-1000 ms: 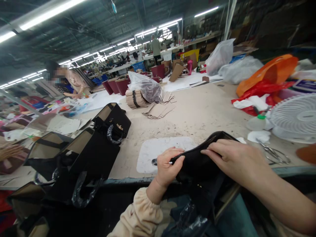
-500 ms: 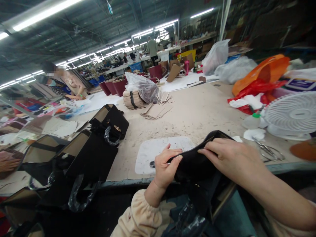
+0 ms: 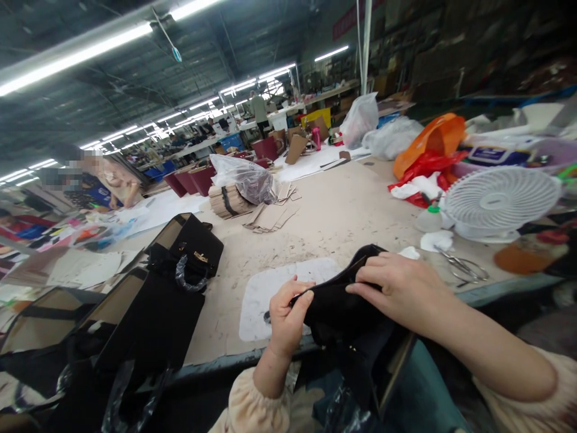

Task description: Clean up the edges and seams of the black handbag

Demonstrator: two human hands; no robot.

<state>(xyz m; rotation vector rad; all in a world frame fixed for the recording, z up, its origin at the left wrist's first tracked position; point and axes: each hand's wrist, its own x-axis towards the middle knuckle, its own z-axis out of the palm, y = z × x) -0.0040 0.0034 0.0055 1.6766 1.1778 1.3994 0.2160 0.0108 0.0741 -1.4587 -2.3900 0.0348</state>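
A black handbag [image 3: 336, 316] rests at the table's front edge, over my lap, with its top rim towards me. My left hand [image 3: 288, 313] pinches the rim near its left end, thumb on the near side. My right hand [image 3: 396, 288] is closed on the same rim further right, thumb and fingers pressed together on the edge. Between the two hands the edge curves upward to the right. Plastic-wrapped parts hang at the bag's lower side. Behind my left hand lies a white board [image 3: 256, 300] with a small dark object partly hidden by that hand.
Several black handbags [image 3: 153, 319] with wrapped handles stand at the left. Cardboard pieces [image 3: 270, 213] and a plastic bag [image 3: 243, 174] lie mid-table. On the right are scissors [image 3: 464, 264], a white fan [image 3: 500, 201], a green-capped bottle [image 3: 430, 219] and an orange bag [image 3: 430, 144]. People work in the background.
The view has turned slightly right, so the table's things appear further left. Both hands keep their grip on the bag's rim, with little change in their hold.
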